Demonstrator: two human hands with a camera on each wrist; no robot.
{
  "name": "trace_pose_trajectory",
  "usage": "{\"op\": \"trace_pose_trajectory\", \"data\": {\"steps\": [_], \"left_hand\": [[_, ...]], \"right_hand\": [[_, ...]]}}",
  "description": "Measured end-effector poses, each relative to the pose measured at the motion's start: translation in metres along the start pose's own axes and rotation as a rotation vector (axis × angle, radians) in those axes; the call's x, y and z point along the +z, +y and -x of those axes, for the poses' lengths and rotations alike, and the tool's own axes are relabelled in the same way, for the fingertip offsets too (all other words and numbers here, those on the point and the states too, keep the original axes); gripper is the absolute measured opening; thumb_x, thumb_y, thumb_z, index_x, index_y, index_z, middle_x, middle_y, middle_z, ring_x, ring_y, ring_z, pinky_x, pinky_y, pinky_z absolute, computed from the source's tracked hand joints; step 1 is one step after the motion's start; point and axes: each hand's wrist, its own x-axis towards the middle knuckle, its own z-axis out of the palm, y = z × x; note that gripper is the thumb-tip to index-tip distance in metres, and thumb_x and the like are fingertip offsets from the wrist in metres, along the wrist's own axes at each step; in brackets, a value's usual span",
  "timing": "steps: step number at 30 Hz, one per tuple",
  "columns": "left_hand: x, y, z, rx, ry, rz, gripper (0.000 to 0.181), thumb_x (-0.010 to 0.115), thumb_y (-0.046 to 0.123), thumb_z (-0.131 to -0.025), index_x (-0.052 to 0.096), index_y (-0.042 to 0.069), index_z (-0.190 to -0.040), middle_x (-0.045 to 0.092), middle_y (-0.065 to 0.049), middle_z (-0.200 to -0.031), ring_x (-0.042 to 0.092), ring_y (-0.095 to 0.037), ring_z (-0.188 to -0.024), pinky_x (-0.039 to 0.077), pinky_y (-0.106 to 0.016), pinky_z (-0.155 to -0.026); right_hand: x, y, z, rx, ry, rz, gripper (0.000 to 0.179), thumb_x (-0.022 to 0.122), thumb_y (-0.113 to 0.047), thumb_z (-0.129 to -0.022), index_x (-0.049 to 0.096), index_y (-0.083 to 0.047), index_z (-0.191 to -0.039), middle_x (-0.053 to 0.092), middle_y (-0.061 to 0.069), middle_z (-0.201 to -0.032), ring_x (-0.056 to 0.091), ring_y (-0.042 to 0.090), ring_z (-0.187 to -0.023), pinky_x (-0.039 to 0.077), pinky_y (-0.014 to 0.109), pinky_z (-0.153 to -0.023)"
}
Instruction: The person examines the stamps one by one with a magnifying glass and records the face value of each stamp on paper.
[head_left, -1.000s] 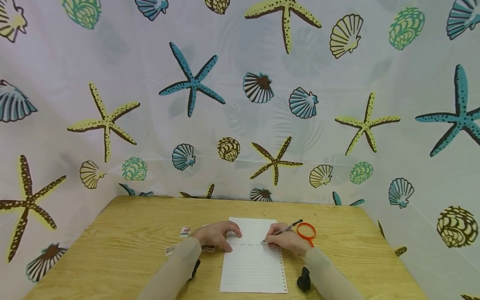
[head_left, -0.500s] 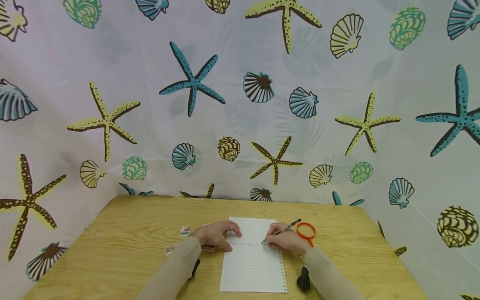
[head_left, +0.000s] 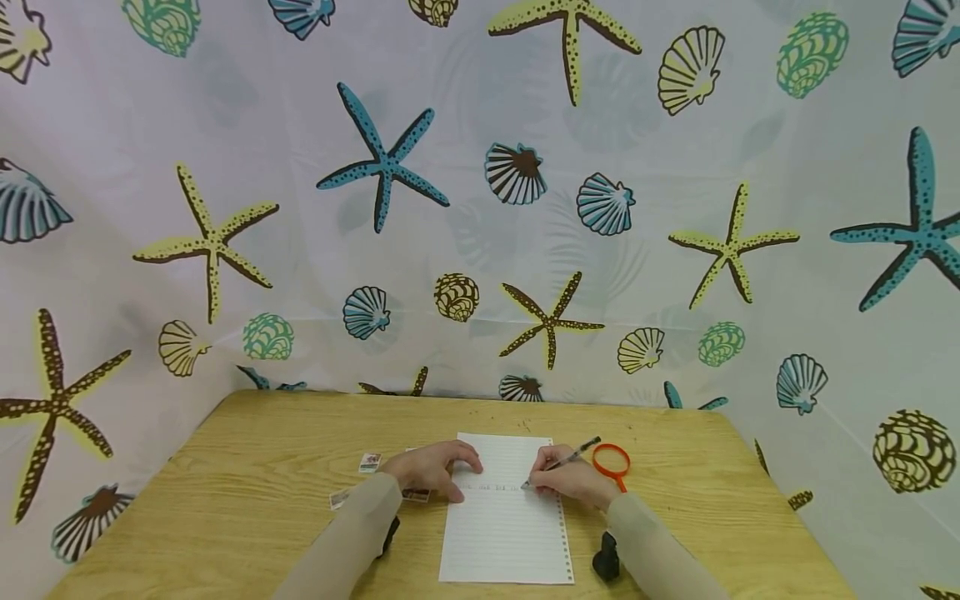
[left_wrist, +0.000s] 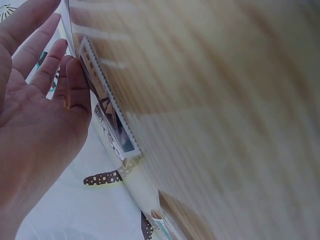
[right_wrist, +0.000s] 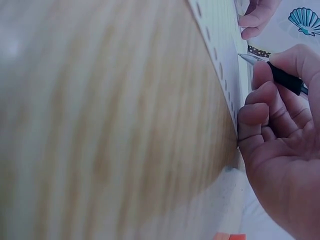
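A white lined sheet of paper (head_left: 506,542) with punched holes down its right edge lies on the wooden table, a row of handwriting across its upper half. My right hand (head_left: 570,479) grips a pen (head_left: 583,448), its tip at the right end of that row. In the right wrist view the pen's black grip (right_wrist: 285,78) sits between thumb and fingers. My left hand (head_left: 431,467) rests at the sheet's left edge, thumb and fingers spread over it. The left wrist view shows its fingers (left_wrist: 47,67) extended and holding nothing, near a stamp (left_wrist: 107,97).
Small stamps (head_left: 370,462) lie left of the sheet, some partly covered by the left hand and sleeve. A red-rimmed magnifying glass (head_left: 611,447) lies just right of the right hand. A shell-and-starfish curtain (head_left: 465,233) stands behind the wooden table (head_left: 262,475) and at both sides.
The pen's upper end has shifted very slightly leftward, its tip staying near the end of the written row. The left hand and the sheet hold their places.
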Motion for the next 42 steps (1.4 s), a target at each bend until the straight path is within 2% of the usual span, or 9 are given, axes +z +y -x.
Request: {"op": "trace_pose_trajectory", "data": {"steps": [17,24,34,42], "left_hand": [[0.0009,-0.0003,-0.0004,-0.011,0.003,0.02,0.042,0.079,-0.005,-0.076,0.069,0.016,-0.111,0.045,-0.008,-0.146,0.024,-0.037,-0.146,0.03,-0.054,-0.114],[0.0007,0.0014,0.001,-0.021,-0.002,0.012,0.041,0.078,-0.004,-0.077,0.069,0.016,-0.111,0.046,-0.008,-0.146,0.027,-0.037,-0.145,0.029,-0.054,-0.114],[0.0013,-0.0016,-0.0007,-0.019,0.004,0.001,0.04,0.079,-0.003,-0.077,0.069,0.018,-0.11,0.047,-0.006,-0.145,0.026,-0.036,-0.146,0.028,-0.055,-0.115],[0.0009,-0.0015,-0.0003,0.001,0.003,0.022,0.041,0.079,-0.005,-0.076,0.069,0.015,-0.111,0.046,-0.009,-0.145,0.024,-0.037,-0.146,0.026,-0.056,-0.115]], "right_hand": [[-0.0014,-0.0001,0.0019,0.0,-0.013,-0.012,0.008,0.066,-0.008,-0.089,0.061,-0.007,-0.083,0.064,0.002,-0.074,0.053,0.013,-0.065,0.045,0.023,-0.062],[-0.0009,-0.0012,0.003,0.012,-0.02,-0.016,0.008,0.066,-0.009,-0.089,0.061,-0.009,-0.083,0.064,0.001,-0.075,0.053,0.012,-0.066,0.045,0.023,-0.062],[-0.0001,-0.0023,0.0039,-0.006,-0.021,-0.018,0.008,0.067,-0.009,-0.089,0.061,-0.004,-0.085,0.064,0.002,-0.074,0.052,0.014,-0.065,0.043,0.024,-0.062],[0.0002,-0.0025,0.0033,0.006,-0.016,-0.009,0.008,0.067,-0.008,-0.089,0.061,-0.005,-0.084,0.063,0.002,-0.074,0.052,0.014,-0.065,0.043,0.024,-0.062]]}}
